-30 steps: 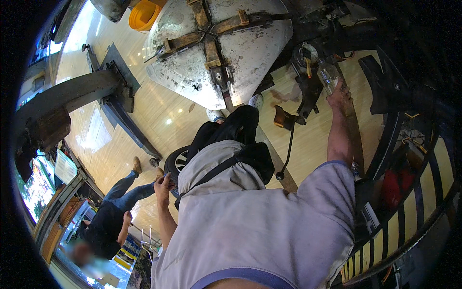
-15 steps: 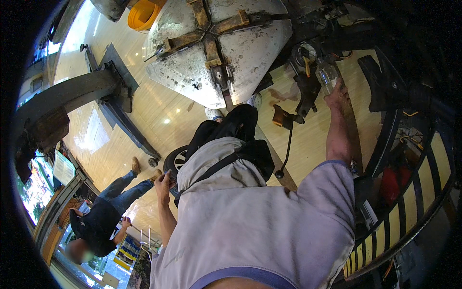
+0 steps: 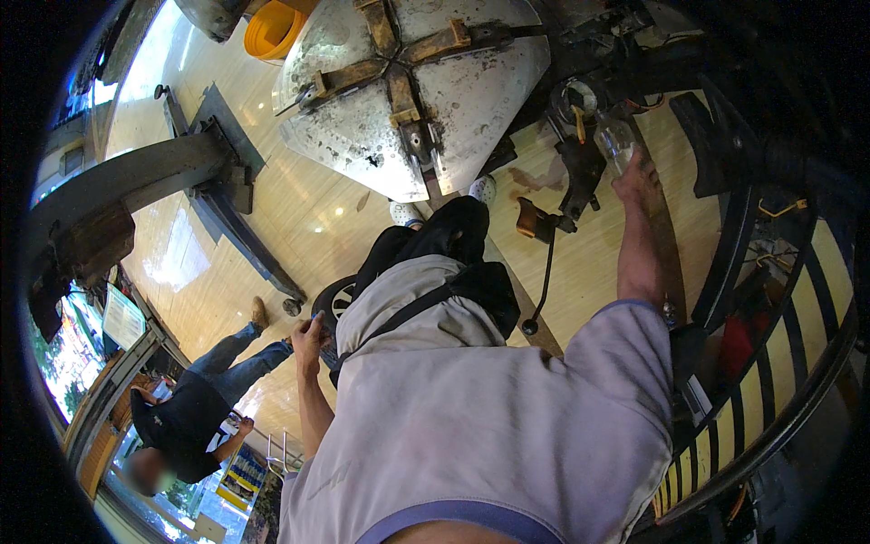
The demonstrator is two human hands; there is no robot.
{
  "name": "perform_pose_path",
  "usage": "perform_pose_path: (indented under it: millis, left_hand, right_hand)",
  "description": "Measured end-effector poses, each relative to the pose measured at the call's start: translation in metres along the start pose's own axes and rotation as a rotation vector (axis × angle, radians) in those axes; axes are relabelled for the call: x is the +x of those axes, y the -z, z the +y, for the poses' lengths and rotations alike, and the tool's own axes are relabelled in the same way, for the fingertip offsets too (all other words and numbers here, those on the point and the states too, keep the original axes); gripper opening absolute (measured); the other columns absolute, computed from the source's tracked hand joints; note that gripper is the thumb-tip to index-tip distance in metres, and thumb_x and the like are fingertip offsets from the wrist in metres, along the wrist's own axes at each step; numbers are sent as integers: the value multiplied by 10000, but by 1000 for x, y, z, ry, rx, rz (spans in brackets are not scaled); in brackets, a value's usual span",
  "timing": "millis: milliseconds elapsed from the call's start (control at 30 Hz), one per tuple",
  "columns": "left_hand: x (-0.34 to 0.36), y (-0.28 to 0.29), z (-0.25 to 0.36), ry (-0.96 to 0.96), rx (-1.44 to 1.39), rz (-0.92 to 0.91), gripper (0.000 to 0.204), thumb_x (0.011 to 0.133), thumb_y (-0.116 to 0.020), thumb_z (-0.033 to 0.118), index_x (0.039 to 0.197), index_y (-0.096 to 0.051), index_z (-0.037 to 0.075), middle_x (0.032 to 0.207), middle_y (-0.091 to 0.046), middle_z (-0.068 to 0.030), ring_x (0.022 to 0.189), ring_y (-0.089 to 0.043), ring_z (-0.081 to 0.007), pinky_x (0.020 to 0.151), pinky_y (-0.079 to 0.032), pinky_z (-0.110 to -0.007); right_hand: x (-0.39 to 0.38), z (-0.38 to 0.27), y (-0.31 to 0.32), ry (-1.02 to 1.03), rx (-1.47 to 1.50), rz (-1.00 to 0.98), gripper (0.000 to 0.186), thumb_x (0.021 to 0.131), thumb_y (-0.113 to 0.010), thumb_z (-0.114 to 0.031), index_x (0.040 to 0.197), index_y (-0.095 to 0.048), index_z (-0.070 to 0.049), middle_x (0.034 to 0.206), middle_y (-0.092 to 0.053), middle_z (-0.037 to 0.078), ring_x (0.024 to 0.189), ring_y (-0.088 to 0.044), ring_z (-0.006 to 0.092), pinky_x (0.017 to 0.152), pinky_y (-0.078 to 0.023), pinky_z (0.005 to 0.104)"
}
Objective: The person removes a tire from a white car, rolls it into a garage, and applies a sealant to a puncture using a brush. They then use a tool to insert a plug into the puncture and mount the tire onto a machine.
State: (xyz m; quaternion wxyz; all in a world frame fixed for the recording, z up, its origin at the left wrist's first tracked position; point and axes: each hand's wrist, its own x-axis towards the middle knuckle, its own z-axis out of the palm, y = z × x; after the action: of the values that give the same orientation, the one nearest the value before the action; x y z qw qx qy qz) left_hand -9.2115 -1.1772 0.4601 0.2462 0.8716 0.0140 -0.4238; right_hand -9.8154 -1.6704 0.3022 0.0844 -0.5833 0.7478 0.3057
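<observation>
My right hand is closed round a clear bottle, held beside a metal cup with a yellow-handled brush in it. My left hand is closed low on the left, next to a tyre on a spoked wheel; what its fingers hold is too small to make out. Above my legs and white shoes lies a stained steel turntable with rusty clamp jaws in a cross.
A yellow bucket stands behind the turntable. A grey steel arm and lift leg are at the left. A person in dark clothes is at the lower left. A striped curved panel and dark machinery fill the right side.
The person at the lower left has shifted a little over the last second. My hands, the bottle and the machinery show hardly any movement.
</observation>
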Motion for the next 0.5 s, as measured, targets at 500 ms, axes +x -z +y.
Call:
perform_pose_path:
  millis: [500]
  left_hand:
    - [-18,3,-11,38,-45,18,434,925,-814,356,1027,-738,-59,794,-700,-78,644,-652,-131,605,-543,-264]
  right_hand:
    - [17,-16,10,43,-66,-70,1117,873,-815,-462,1668,-45,-311,1495,-391,244,1318,-441,468,1056,-402,631]
